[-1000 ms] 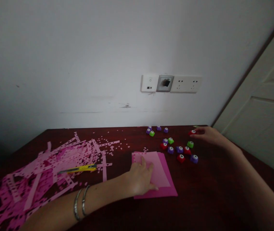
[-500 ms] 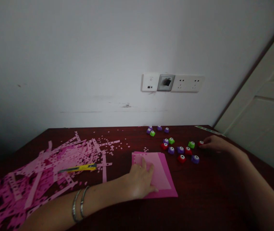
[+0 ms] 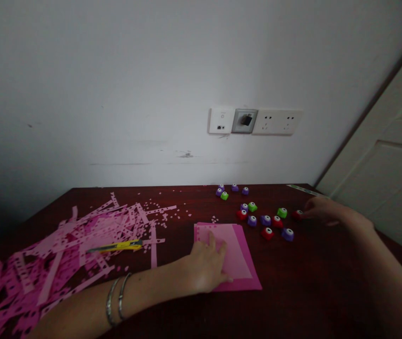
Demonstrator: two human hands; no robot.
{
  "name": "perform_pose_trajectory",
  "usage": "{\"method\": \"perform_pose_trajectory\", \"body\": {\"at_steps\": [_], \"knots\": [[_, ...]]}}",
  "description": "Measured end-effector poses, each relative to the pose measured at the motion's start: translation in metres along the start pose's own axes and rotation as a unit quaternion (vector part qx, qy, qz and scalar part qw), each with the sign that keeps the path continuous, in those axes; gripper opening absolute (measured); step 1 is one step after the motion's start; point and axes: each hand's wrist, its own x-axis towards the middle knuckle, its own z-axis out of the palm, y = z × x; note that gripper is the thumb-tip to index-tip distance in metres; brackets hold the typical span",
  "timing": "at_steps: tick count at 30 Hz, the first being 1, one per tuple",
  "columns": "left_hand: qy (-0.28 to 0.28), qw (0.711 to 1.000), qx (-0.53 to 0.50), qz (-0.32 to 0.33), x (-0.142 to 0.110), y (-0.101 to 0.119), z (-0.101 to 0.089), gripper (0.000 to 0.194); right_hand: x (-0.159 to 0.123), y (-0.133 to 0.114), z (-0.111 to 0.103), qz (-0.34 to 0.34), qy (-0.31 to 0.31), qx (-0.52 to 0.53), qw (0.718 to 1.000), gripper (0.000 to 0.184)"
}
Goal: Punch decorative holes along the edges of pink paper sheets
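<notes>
My left hand lies with spread fingers on a light pink sheet of paper, over a darker pink sheet. Small punched shapes show along the light sheet's left side. At the right, my right hand has its fingertips on a small red craft punch; blur hides part of the grip. Close by are a green punch and a purple punch. Several more punches stand between the hands, including a red one, each with a white round top.
A heap of punched pink paper strips covers the table's left side, with a yellow utility knife on it. Paper bits are scattered nearby. A patterned strip lies at the back right. Sockets are on the wall behind.
My right hand has shifted slightly right and toward me, and the red punch at its fingertips has moved with it. The left hand stays on the paper.
</notes>
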Motion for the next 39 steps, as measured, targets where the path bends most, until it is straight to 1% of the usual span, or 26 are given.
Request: {"method": "perform_pose_trajectory", "body": {"at_steps": [1, 2, 3, 5, 6, 8, 9, 10, 11, 12, 13, 14, 16, 18, 21, 23, 25, 26, 28, 29, 31, 33, 35, 37, 39], "knots": [[-0.004, 1.000, 0.000, 0.000, 0.000, 0.000, 0.000, 0.072, -0.006, -0.011, -0.008, 0.027, -0.058, 0.010, 0.998, 0.020], [-0.007, 1.000, 0.001, 0.001, 0.000, 0.000, 0.000, 0.072, -0.012, -0.025, -0.014, 0.027, -0.080, 0.027, 0.996, 0.020], [-0.005, 1.000, 0.004, 0.002, 0.000, -0.001, 0.001, 0.072, -0.019, -0.040, -0.018, 0.013, -0.088, 0.036, 0.995, 0.021], [0.008, 1.000, 0.012, 0.008, 0.000, -0.001, 0.004, 0.071, -0.034, -0.071, -0.013, -0.063, -0.114, 0.060, 0.990, 0.026], [0.018, 1.000, 0.017, 0.011, 0.001, -0.002, 0.006, 0.070, -0.042, -0.088, -0.005, -0.111, -0.125, 0.069, 0.983, 0.028], [0.037, 0.999, 0.028, 0.021, 0.002, -0.004, 0.011, 0.070, -0.058, -0.118, 0.022, -0.196, -0.126, 0.083, 0.969, 0.030], [0.043, 0.998, 0.033, 0.026, 0.002, -0.004, 0.014, 0.070, -0.065, -0.131, 0.039, -0.239, -0.113, 0.083, 0.961, 0.029], [0.049, 0.998, 0.039, 0.029, 0.003, -0.005, 0.016, 0.070, -0.072, -0.142, 0.056, -0.272, -0.085, 0.082, 0.955, 0.029], [0.054, 0.997, 0.045, 0.029, 0.003, -0.006, 0.017, 0.068, -0.079, -0.151, 0.073, -0.295, -0.048, 0.078, 0.951, 0.028], [0.058, 0.997, 0.051, 0.031, 0.003, -0.006, 0.019, 0.066, -0.084, -0.158, 0.088, -0.315, -0.026, 0.071, 0.946, 0.025], [0.062, 0.996, 0.056, 0.033, 0.003, -0.006, 0.020, 0.063, -0.089, -0.163, 0.101, -0.331, -0.019, 0.068, 0.941, 0.023], [0.065, 0.995, 0.062, 0.034, 0.002, -0.005, 0.021, 0.061, -0.092, -0.165, 0.111, -0.332, -0.011, 0.068, 0.941, 0.022], [0.070, 0.994, 0.074, 0.035, 0.000, -0.002, 0.021, 0.060, -0.096, -0.165, 0.124, -0.326, 0.010, 0.064, 0.943, 0.021], [0.083, 0.992, 0.089, 0.031, -0.002, 0.003, 0.021, 0.060, -0.097, -0.162, 0.131, -0.317, 0.026, 0.051, 0.947, 0.020], [0.134, 0.985, 0.104, 0.037, -0.005, 0.012, 0.015, 0.052, -0.098, -0.157, 0.134, -0.316, 0.038, 0.026, 0.948, 0.019], [0.171, 0.979, 0.100, 0.049, -0.005, 0.011, 0.004, 0.041, -0.099, -0.157, 0.136, -0.317, 0.041, 0.008, 0.948, 0.016], [0.197, 0.976, 0.076, 0.053, 0.001, 0.000, -0.012, 0.031, -0.100, -0.158, 0.138, -0.315, 0.048, -0.005, 0.948, 0.013], [0.206, 0.976, 0.052, 0.053, 0.006, -0.009, -0.021, 0.028, -0.100, -0.158, 0.138, -0.315, 0.053, -0.008, 0.947, 0.013], [0.217, 0.975, -0.001, 0.051, 0.023, -0.035, -0.038, 0.026, -0.100, -0.158, 0.140, -0.316, 0.067, -0.008, 0.946, 0.016], [0.224, 0.973, -0.029, 0.042, 0.035, -0.050, -0.044, 0.026, -0.099, -0.158, 0.141, -0.316, 0.072, -0.006, 0.946, 0.018], [0.217, 0.971, -0.094, 0.049, 0.065, -0.081, -0.053, 0.027, -0.098, -0.158, 0.141, -0.317, 0.075, -0.002, 0.945, 0.021], [0.204, 0.966, -0.152, 0.037, 0.100, -0.109, -0.055, 0.031, -0.097, -0.157, 0.141, -0.317, 0.073, 0.006, 0.946, 0.021], [0.181, 0.963, -0.197, 0.026, 0.134, -0.130, -0.051, 0.032, -0.097, -0.157, 0.141, -0.315, 0.075, 0.015, 0.946, 0.021], [0.165, 0.958, -0.234, 0.012, 0.163, -0.143, -0.044, 0.035, -0.098, -0.157, 0.141, -0.315, 0.081, 0.026, 0.945, 0.021], [0.152, 0.951, -0.268, 0.020, 0.185, -0.150, -0.036, 0.039, -0.097, -0.156, 0.142, -0.319, 0.085, 0.038, 0.943, 0.021]]}}
